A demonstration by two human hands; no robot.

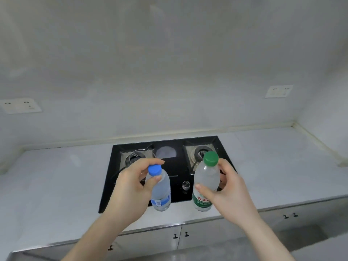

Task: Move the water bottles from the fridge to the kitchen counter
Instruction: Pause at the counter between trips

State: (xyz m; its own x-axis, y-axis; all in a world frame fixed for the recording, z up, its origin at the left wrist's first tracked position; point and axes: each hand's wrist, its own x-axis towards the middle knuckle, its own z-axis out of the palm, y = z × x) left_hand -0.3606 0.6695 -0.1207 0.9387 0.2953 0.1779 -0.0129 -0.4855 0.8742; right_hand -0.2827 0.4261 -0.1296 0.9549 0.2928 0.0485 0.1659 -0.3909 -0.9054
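I have both hands up in the lower middle of the frame, each holding a water bottle above the counter [56,178]. My left hand [130,187] has its grip closed round the neck of the blue-capped bottle [160,187] — thumb on the near side just below the cap, fingers curled behind. The bottle tilts a little, its base toward me, and has a blue label low on its body. My right hand [228,189] has its grip clamped on the green-capped bottle [206,179], thumb across the front above the green label, fingers wrapped round the far side. The two bottles are near each other but apart, both held over the front part of the black stove [169,164] set into the counter at mid-frame; I cannot tell whether either base touches the surface. A small metal knob [186,185] shows between them. Wall sockets sit at the left edge [20,106] and upper right [278,91]; cupboard doors [207,236] run along the bottom.
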